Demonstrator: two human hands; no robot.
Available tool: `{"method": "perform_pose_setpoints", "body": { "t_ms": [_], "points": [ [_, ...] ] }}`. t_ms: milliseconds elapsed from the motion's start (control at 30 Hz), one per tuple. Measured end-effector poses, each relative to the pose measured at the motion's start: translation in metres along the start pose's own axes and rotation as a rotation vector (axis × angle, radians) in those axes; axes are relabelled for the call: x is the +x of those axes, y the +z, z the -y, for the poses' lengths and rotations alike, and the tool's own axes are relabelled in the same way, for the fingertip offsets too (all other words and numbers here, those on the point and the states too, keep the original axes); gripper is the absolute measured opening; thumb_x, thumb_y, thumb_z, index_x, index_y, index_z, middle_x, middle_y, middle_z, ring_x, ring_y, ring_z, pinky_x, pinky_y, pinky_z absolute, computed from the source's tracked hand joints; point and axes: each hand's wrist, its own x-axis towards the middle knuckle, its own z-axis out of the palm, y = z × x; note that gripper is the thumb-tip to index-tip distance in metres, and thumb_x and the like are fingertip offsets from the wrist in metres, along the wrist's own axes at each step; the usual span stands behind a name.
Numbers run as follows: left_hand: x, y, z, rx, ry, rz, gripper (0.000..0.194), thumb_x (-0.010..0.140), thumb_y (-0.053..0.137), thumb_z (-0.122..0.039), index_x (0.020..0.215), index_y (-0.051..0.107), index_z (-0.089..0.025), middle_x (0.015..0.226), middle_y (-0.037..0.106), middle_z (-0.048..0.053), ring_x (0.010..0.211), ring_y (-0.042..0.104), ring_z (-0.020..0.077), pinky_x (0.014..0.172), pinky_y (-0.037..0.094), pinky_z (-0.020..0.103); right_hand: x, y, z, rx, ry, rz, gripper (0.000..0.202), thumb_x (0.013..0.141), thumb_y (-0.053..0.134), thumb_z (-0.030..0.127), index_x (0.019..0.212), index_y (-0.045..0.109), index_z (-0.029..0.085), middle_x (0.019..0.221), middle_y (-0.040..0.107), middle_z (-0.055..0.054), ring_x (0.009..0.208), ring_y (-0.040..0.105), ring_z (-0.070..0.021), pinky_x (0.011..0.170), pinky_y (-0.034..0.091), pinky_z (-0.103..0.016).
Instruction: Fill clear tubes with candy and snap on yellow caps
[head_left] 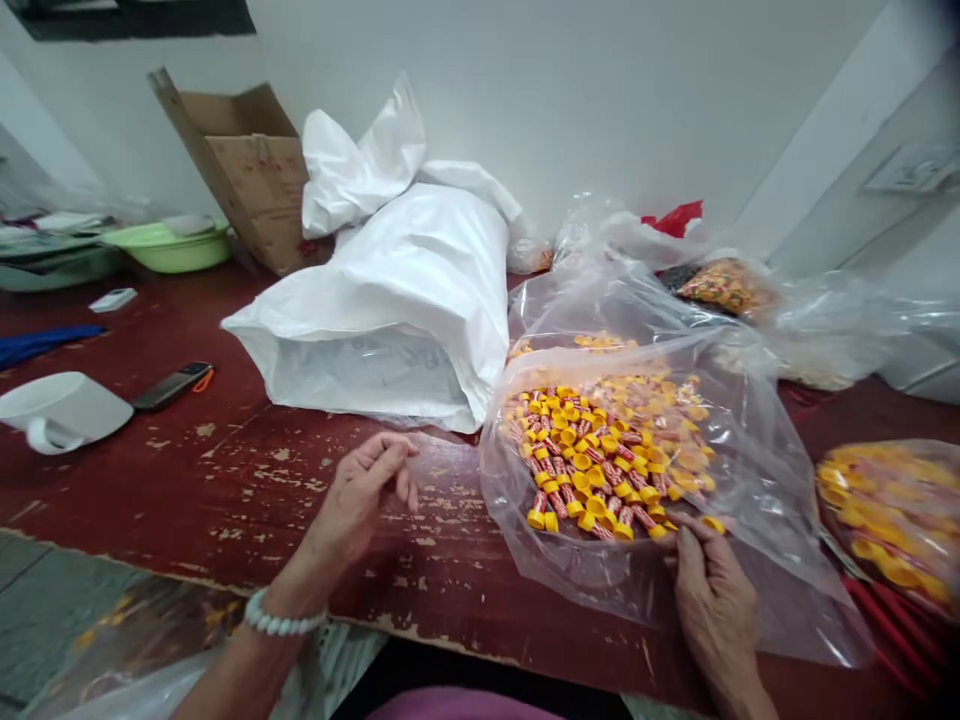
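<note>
A clear plastic bag (750, 450) lies open on the red table, its mouth toward me, with many small red-and-white pieces with yellow caps (592, 465) inside. My right hand (712, 590) is at the bag's lower right edge, thumb and fingers closed on the plastic near a yellow cap. My left hand (367, 490), a beaded bracelet on its wrist, hovers over the table left of the bag; its fingers are curled together, and whether they hold anything is too small to tell. Behind it lies a large white sack (420, 270) with its mouth facing me.
At the left are a white mug (64, 410), a phone (174, 386), a blue cloth (41, 345) and a green basin (172, 248). A cardboard box (259, 180) leans by the wall. Another bag of yellow caps (892, 510) sits at the right; more bags stand behind.
</note>
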Motion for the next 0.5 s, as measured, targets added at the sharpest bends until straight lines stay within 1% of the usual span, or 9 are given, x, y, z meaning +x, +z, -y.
{"method": "perform_pose_setpoints", "body": {
  "t_ms": [67,100,133,200,267,300,333,400,500],
  "points": [
    [0.033,-0.025,0.003,0.167,0.146,-0.156,0.016,0.077,0.062,-0.031,0.082,0.057,-0.017,0.061,0.061,-0.001,0.06,0.058,0.0144,0.066,0.044,0.026,0.002,0.003,-0.01,-0.017,0.058,-0.004,0.044,0.076,0.046,0.049,0.1,0.064,0.017,0.069,0.064,-0.003,0.062,0.059,-0.0186,0.059,0.046,-0.029],
    [0.05,-0.037,0.004,0.276,0.216,-0.226,0.015,0.076,0.061,-0.028,0.085,0.056,-0.017,0.071,0.064,0.002,0.068,0.06,0.0161,0.07,0.044,0.027,0.002,0.004,-0.014,-0.032,0.078,0.008,0.044,0.075,0.046,0.048,0.1,0.065,0.017,0.069,0.064,-0.003,0.063,0.06,-0.0192,0.059,0.046,-0.03],
    [0.068,-0.048,0.004,0.427,0.272,-0.287,0.014,0.076,0.058,-0.024,0.087,0.056,-0.017,0.081,0.065,0.004,0.075,0.06,0.0178,0.072,0.044,0.028,0.003,0.003,-0.016,-0.05,0.092,0.023,0.043,0.073,0.047,0.047,0.099,0.065,0.018,0.068,0.064,-0.003,0.063,0.06,-0.0199,0.06,0.046,-0.03],
    [0.104,-0.064,0.003,0.863,0.335,-0.346,0.019,0.075,0.051,-0.018,0.093,0.058,-0.017,0.092,0.065,0.008,0.085,0.06,0.0218,0.077,0.044,0.032,0.003,0.001,-0.017,-0.078,0.1,0.057,0.042,0.07,0.047,0.047,0.096,0.066,0.019,0.068,0.064,-0.003,0.065,0.061,-0.0213,0.062,0.046,-0.032],
    [0.139,-0.071,0.002,1.227,0.382,-0.336,0.03,0.074,0.046,-0.012,0.1,0.059,-0.014,0.1,0.063,0.013,0.094,0.057,0.0252,0.084,0.043,0.036,0.004,0.0,-0.016,-0.087,0.097,0.078,0.041,0.069,0.047,0.048,0.094,0.066,0.02,0.071,0.065,-0.004,0.068,0.062,-0.0223,0.065,0.047,-0.033],
    [0.155,-0.072,0.002,1.334,0.402,-0.32,0.034,0.073,0.045,-0.009,0.103,0.06,-0.012,0.103,0.062,0.014,0.097,0.056,0.0264,0.087,0.041,0.037,0.005,-0.001,-0.016,-0.087,0.096,0.084,0.041,0.069,0.048,0.047,0.093,0.066,0.02,0.074,0.066,-0.004,0.07,0.063,-0.0223,0.066,0.048,-0.033],
    [0.169,-0.071,0.002,1.397,0.417,-0.298,0.038,0.072,0.044,-0.006,0.104,0.061,-0.011,0.106,0.062,0.016,0.1,0.055,0.0273,0.09,0.04,0.038,0.005,0.0,-0.017,-0.087,0.095,0.089,0.04,0.069,0.048,0.047,0.094,0.066,0.021,0.076,0.067,-0.004,0.07,0.063,-0.0221,0.066,0.048,-0.033],
    [0.196,-0.066,0.004,1.452,0.434,-0.245,0.042,0.07,0.041,-0.001,0.104,0.064,-0.01,0.108,0.062,0.017,0.104,0.054,0.0283,0.094,0.038,0.04,0.006,0.001,-0.021,-0.088,0.095,0.09,0.039,0.07,0.049,0.047,0.095,0.066,0.022,0.076,0.067,-0.004,0.068,0.062,-0.0213,0.064,0.048,-0.031],
    [0.228,-0.055,0.007,1.55,0.448,-0.106,0.046,0.071,0.039,0.002,0.105,0.068,-0.011,0.108,0.065,0.015,0.104,0.056,0.0279,0.094,0.039,0.039,0.005,0.003,-0.032,-0.08,0.094,0.072,0.036,0.072,0.053,0.046,0.095,0.066,0.022,0.071,0.065,-0.003,0.063,0.06,-0.0195,0.057,0.045,-0.029]
  ]
}}
